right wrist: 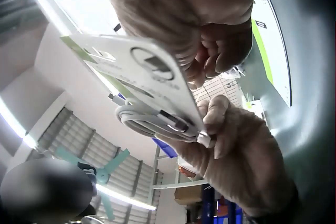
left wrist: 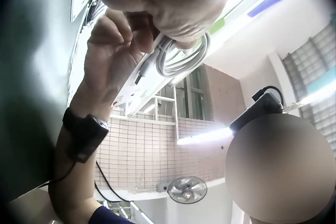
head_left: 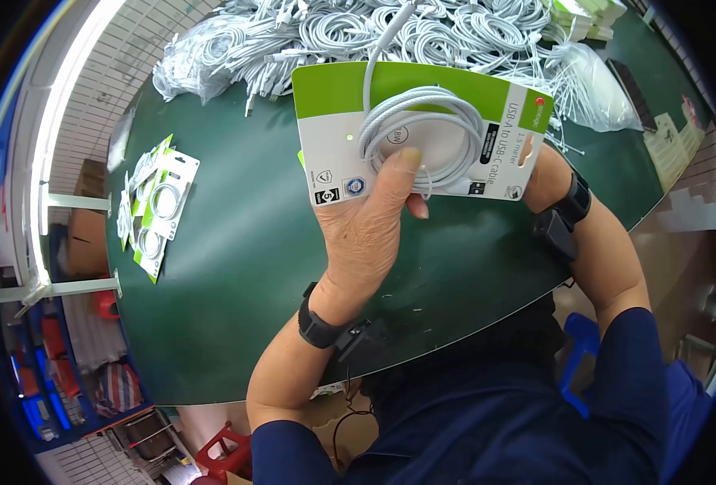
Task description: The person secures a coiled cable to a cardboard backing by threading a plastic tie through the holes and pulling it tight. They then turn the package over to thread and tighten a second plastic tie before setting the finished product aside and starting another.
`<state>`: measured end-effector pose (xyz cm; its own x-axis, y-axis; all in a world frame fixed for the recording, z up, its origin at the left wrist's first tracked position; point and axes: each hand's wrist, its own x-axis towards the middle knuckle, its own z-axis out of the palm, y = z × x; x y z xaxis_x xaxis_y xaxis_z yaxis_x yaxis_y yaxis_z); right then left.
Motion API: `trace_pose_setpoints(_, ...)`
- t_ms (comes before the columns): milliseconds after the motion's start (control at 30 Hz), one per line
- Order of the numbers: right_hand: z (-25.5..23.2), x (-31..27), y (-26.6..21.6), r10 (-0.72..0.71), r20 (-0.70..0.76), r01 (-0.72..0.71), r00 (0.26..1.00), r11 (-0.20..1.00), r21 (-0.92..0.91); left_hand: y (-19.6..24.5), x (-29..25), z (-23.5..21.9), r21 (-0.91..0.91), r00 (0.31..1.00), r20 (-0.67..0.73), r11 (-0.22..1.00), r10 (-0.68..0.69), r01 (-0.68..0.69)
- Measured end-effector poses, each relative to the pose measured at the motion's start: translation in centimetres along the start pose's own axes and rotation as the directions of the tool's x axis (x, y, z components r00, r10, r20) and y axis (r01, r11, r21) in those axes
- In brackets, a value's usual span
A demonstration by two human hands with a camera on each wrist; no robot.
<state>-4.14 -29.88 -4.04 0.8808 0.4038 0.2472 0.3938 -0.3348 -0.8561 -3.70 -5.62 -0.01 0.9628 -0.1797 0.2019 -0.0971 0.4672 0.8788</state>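
Note:
My left hand (head_left: 366, 234) grips a green-and-white packaging card (head_left: 329, 137) by its lower edge, held above the table. The thumb presses on a coiled white USB cable (head_left: 429, 99) lying against the card's front. One cable end (head_left: 392, 26) sticks up past the top edge. Behind the card's right side is my right hand (head_left: 548, 179), its fingers hidden in the head view. In the right wrist view, the right hand's fingers (right wrist: 210, 58) curl close behind the card; I cannot tell what they hold. A connector (left wrist: 140, 77) hangs by the coil in the left wrist view.
The green table (head_left: 236, 323) bears a large heap of white cables (head_left: 333, 32) along its far side. Several carded cables (head_left: 160, 206) lie at the left. Plastic bags (head_left: 592, 89) and a stack of green cards (head_left: 588, 16) sit at the far right.

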Motion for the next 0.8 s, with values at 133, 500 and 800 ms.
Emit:
trace_pose_setpoints(133,0.1,0.4,1.3,-0.018,0.046,0.016,0.999,0.998,0.055,0.2,0.3,-0.3,-0.018,0.996,-0.016,0.996,-0.093,0.093)
trace_pose_setpoints(500,3.6,1.6,7.1,0.135,0.248,-0.276,0.959,0.277,0.92,0.7,0.2,-0.7,-0.078,0.974,-0.018,0.972,-0.226,0.224)
trace_pose_setpoints(800,1.5,6.9,-1.7,0.13,0.099,-0.158,0.987,0.619,0.769,0.9,-0.4,-2.6,0.025,0.945,-0.004,0.945,-0.326,0.326)
